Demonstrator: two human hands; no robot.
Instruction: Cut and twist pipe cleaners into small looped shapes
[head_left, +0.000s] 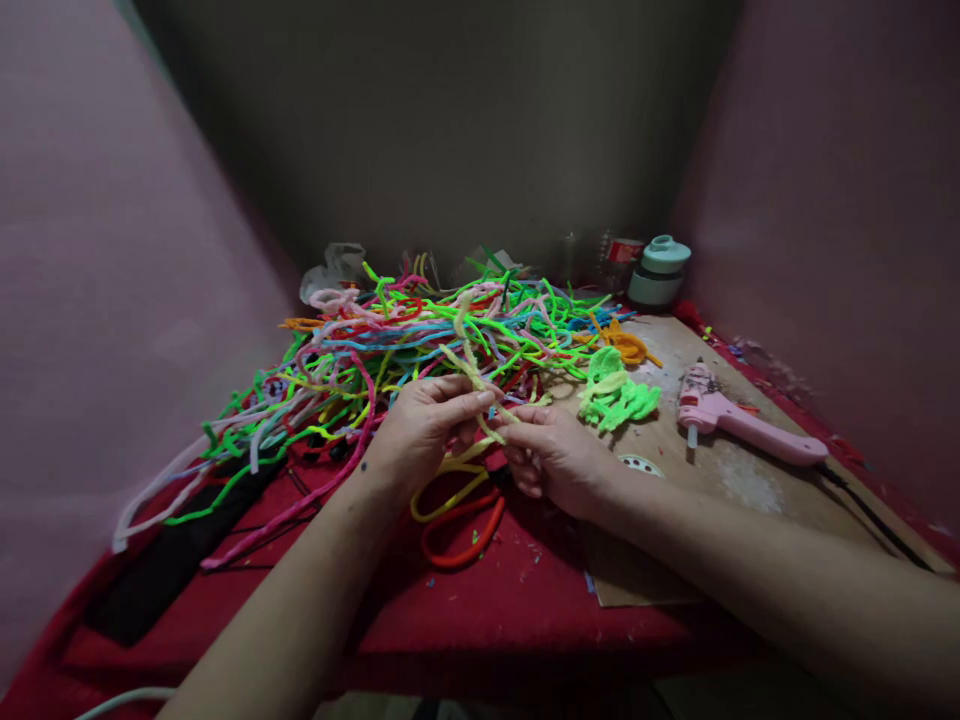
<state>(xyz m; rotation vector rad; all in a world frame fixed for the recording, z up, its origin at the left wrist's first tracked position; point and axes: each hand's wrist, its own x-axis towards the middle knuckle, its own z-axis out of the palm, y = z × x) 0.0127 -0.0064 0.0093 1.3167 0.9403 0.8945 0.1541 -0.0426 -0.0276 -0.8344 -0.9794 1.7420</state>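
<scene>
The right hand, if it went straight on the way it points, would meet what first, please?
Past the pale yellow fuzzy stem in its grip, the right hand would probably meet the left hand's fingers first, though depth is unclear.

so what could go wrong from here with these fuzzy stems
Perhaps two things. The pale yellow stem, pinched between the left hand and right hand, has its upper end standing against the tangled pile of stems in view, so it might snag if it touches them. And the right forearm lies close to the cord of the pink glue gun, so a sideways move might tug it.
</scene>
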